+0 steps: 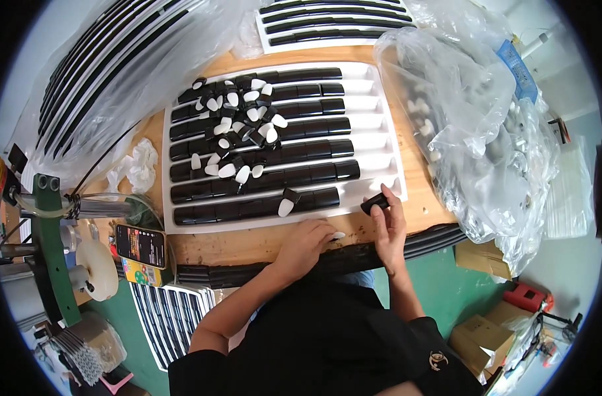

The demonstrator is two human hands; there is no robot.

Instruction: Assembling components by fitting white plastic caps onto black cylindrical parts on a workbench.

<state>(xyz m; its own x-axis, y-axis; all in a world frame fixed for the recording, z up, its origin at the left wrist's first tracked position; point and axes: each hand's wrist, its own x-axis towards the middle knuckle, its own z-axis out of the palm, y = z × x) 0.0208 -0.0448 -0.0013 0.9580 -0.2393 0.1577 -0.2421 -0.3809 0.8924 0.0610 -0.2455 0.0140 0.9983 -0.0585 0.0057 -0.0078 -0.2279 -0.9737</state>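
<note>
Between the thumb and fingers of my right hand (pixel 391 231) is a small black cylindrical piece (pixel 373 204), held over the tray's lower right corner. My left hand (pixel 302 249) is closed at the table's near edge, with a small white-tipped piece (pixel 338 235) at its fingertips. In front of me lies a white ribbed tray (pixel 388 155) with rows of glossy black pieces (pixel 258 175). Loose black pieces with white oval tips (pixel 243 174) are heaped on its left half. A single white-tipped piece (pixel 286 203) rests on the nearest rows.
Plastic-wrapped trays (pixel 109 72) stand at far left, and another filled tray (pixel 334 20) lies behind. A large clear bag (pixel 459 119) covers the right side. At left are a green machine frame (pixel 50 251), a propped phone (pixel 140 245) and crumpled tissue (pixel 141 165). Black padding (pixel 426 241) lines the near edge.
</note>
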